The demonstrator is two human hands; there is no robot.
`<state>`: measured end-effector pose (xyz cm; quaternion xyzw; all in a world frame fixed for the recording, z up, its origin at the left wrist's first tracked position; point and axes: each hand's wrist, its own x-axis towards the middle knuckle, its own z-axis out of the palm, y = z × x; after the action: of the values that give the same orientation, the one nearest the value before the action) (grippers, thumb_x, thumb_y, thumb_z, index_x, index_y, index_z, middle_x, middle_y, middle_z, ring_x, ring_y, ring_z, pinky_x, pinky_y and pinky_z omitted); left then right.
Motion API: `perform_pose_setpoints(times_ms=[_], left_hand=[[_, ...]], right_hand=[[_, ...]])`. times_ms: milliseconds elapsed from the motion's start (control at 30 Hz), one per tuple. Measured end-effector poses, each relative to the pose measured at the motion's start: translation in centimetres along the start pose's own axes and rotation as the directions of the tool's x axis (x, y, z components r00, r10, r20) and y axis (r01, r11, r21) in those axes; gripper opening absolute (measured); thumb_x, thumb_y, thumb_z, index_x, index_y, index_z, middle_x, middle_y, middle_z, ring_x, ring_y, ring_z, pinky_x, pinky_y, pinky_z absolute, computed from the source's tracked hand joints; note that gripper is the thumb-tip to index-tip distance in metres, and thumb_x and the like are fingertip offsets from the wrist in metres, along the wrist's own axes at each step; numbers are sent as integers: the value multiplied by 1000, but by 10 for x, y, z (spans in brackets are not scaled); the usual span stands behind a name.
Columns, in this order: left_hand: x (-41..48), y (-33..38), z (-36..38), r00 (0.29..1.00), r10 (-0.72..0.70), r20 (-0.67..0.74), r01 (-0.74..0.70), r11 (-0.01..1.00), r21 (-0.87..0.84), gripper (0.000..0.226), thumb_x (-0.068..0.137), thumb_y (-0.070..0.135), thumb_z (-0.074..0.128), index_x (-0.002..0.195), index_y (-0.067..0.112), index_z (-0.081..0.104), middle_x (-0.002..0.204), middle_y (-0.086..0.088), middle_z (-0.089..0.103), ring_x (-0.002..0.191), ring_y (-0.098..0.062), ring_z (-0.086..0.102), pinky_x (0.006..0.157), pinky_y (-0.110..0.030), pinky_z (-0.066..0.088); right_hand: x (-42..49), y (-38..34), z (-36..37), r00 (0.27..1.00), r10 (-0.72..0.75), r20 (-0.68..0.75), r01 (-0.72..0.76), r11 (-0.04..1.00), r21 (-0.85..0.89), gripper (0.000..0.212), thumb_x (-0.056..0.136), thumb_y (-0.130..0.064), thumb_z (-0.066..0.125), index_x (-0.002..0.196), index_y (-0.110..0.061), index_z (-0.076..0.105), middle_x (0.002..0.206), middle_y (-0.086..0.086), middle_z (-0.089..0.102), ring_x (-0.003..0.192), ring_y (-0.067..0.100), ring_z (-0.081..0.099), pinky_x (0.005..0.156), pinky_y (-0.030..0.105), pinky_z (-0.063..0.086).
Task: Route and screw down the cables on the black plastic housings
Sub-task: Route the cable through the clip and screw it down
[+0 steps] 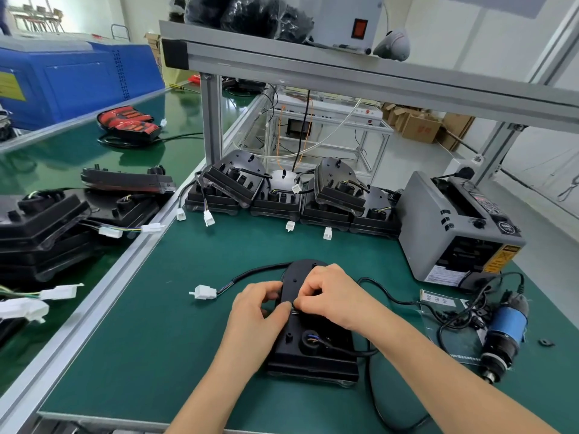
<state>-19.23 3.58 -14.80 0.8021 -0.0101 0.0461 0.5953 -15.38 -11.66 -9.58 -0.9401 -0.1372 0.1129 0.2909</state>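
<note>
My left hand (257, 305) and right hand (332, 296) both pinch a small part I cannot identify mid-way along the black housing (313, 349) on the mat (175, 339), so I judge this an early step: cable (257, 270) loose, screwdriver (504, 333) idle, more housings (282, 202) waiting behind.

Not much here can actually be read. A white slip (437, 299) on the clear bag (451, 332) by the screwdriver (505, 332) carries a few dark Chinese characters, too blurred to be sure of. The tape dispenser (438, 227) has a yellow warning label (501, 257) with black print, a white sticker (445, 274) low on its front and a round badge (507, 228) on top, all illegible. The blue cabinet (78, 79) bears a yellow sign (11, 86), and a carton (421, 128) shows red marks. Neither can be read.
</note>
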Motion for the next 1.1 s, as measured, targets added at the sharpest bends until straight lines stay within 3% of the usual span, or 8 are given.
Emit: perform_pose_setpoints(times_ms=[200,367,433,633,733,833,967,1100], left_hand=[[10,-3,8,995,-93,-38,93,996,9,33,79,15,69,93,39,52,96,13,54,102,-17,51,83,-26,43],[12,-2,8,986,-164,-1,164,986,-18,30,80,14,66,90,37,50,97,9,53,104,-17,49,71,-22,38],[12,-2,8,984,-177,22,177,983,-42,28,82,14,64,91,36,50,99,8,53,105,-18,49,69,-21,38],[14,-1,9,990,-142,13,143,989,-31,23,84,26,66,92,38,48,97,4,52,101,-20,51,74,-26,42],[16,0,13,990,-142,11,142,990,16,30,81,26,68,91,40,44,89,5,49,96,-23,49,74,-32,46],[20,3,14,990,-139,29,137,988,70,31,81,22,67,94,38,44,80,5,46,88,-20,45,65,-28,38],[21,8,7,990,-98,96,84,986,144,41,80,22,68,106,38,41,81,6,45,90,-14,40,67,-26,34],[21,8,4,985,-99,144,85,991,105,48,81,21,69,112,39,38,83,5,43,89,-16,40,66,-26,33]], right_hand=[[1,2,-1,1000,-17,15,17,999,-37,28,82,-25,67,59,-34,55,86,-15,52,110,14,39,92,28,37],[1,2,0,999,-31,-12,29,992,-120,24,82,-32,67,65,-36,51,86,-15,51,105,15,39,89,29,38],[1,5,-1,999,-16,-35,13,997,-70,20,85,-27,63,70,-36,51,87,-16,52,105,13,39,85,27,37],[-3,16,2,993,14,-121,-7,998,58,39,86,0,44,85,-38,52,98,-20,51,105,1,37,86,18,29],[-5,17,4,991,-13,-132,19,999,51,39,87,-1,44,85,-39,53,97,-23,52,106,0,36,85,15,28],[-5,19,4,990,-26,-141,35,997,65,37,88,-2,45,85,-37,55,96,-24,52,105,-1,36,80,9,26],[-6,20,6,987,-34,-158,46,996,72,35,88,-2,46,86,-35,57,98,-21,53,105,1,37,80,2,27],[-6,22,8,984,-40,-176,55,995,81,37,89,-3,47,83,-38,56,100,-19,55,105,0,37,81,1,26]])
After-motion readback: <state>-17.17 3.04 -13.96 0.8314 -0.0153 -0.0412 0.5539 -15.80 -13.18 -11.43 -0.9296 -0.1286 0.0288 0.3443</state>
